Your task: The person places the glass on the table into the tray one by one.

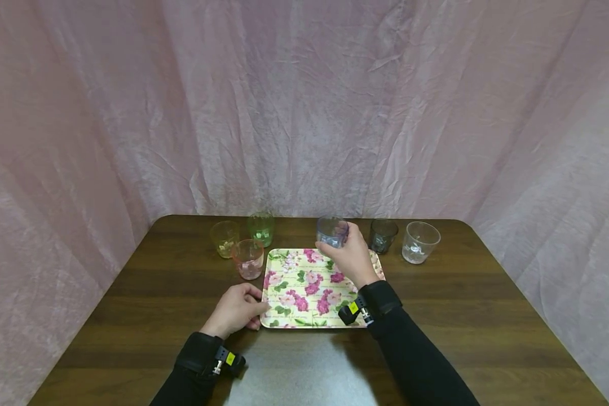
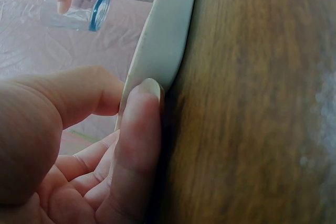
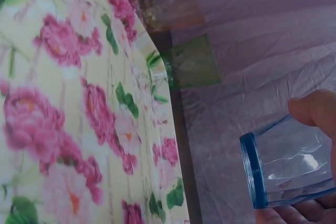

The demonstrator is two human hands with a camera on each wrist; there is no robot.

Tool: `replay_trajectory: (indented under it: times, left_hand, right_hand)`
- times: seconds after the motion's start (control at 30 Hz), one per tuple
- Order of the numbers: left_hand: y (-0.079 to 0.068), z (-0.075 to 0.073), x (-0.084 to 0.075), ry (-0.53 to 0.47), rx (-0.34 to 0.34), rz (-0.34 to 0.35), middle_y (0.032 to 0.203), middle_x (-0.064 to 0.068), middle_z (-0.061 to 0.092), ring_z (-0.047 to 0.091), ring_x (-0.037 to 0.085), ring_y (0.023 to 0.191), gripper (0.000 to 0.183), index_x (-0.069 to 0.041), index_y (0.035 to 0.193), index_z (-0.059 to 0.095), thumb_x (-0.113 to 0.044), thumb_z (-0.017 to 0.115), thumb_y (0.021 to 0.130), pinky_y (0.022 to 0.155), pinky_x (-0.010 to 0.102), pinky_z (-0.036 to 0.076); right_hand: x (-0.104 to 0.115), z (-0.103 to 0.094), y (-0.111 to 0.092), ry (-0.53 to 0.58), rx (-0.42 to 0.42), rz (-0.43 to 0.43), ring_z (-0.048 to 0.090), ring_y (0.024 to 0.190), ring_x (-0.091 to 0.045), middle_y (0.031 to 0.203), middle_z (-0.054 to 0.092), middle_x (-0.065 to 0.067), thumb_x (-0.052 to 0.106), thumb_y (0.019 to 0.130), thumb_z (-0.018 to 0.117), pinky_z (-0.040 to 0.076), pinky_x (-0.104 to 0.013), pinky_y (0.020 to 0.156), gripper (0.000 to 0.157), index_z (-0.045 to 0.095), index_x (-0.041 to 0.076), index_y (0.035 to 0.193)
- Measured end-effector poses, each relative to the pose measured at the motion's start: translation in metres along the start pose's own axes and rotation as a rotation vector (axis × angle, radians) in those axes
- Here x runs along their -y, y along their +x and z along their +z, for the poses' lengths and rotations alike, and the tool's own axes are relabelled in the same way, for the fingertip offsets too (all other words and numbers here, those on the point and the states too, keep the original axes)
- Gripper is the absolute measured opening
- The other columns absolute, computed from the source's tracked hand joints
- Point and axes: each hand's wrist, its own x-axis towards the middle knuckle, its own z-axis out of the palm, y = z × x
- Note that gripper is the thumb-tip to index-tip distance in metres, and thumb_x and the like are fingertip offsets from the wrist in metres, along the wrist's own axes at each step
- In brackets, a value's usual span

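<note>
A clear bluish glass (image 1: 331, 232) is held upright in my right hand (image 1: 354, 256) over the far edge of a floral tray (image 1: 294, 287). Thumb and fingers wrap its side, and the thick blue base (image 3: 254, 171) points downward, with a gap between it and the tray in the right wrist view. My left hand (image 1: 237, 309) pinches the tray's near left corner. Seen from the left wrist, the thumb (image 2: 139, 129) presses the pale outer side of the tray (image 2: 165, 40) while the index finger touches its rim.
Left of the tray stand an orange-pink glass (image 1: 248, 260), a yellow glass (image 1: 225, 239) and a green glass (image 1: 261, 228). To the right are a dark grey glass (image 1: 383, 235) and a clear glass (image 1: 420, 242). A curtain (image 1: 304, 113) hangs behind the wooden table (image 1: 462, 316).
</note>
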Motion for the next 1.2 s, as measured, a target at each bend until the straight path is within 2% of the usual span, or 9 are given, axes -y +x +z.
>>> replay_trajectory:
  times: [0.37, 0.67, 1.2]
  left_hand:
    - [0.000, 0.000, 0.000, -0.004, 0.005, 0.008, 0.069, 0.013, 0.064, 0.063, 0.022, 0.051, 0.021, 0.006, 0.103, 0.058, -0.002, 0.073, 0.089, 0.045, 0.032, 0.058]
    - [0.000, 0.000, 0.000, -0.002, -0.002, -0.001, 0.070, 0.012, 0.063, 0.063, 0.021, 0.051, 0.022, 0.006, 0.103, 0.059, -0.002, 0.074, 0.088, 0.045, 0.031, 0.058]
    - [0.001, 0.000, 0.002, 0.009, -0.013, -0.007, 0.071, 0.011, 0.062, 0.062, 0.020, 0.051, 0.022, 0.004, 0.102, 0.060, -0.003, 0.074, 0.088, 0.045, 0.031, 0.058]
  right_hand:
    - [0.005, 0.012, 0.002, 0.015, 0.006, -0.007, 0.048, 0.115, -0.022, 0.127, 0.047, -0.006, 0.043, 0.084, 0.079, 0.046, -0.044, 0.097, 0.081, 0.036, 0.008, 0.143]
    - [0.006, 0.022, 0.005, 0.028, 0.037, -0.019, 0.045, 0.117, -0.020, 0.127, 0.044, -0.004, 0.042, 0.087, 0.077, 0.044, -0.043, 0.099, 0.079, 0.034, 0.010, 0.144]
    - [0.008, 0.036, 0.007, 0.015, 0.044, -0.018, 0.046, 0.117, -0.019, 0.129, 0.045, -0.005, 0.040, 0.086, 0.079, 0.046, -0.041, 0.099, 0.081, 0.034, 0.008, 0.145]
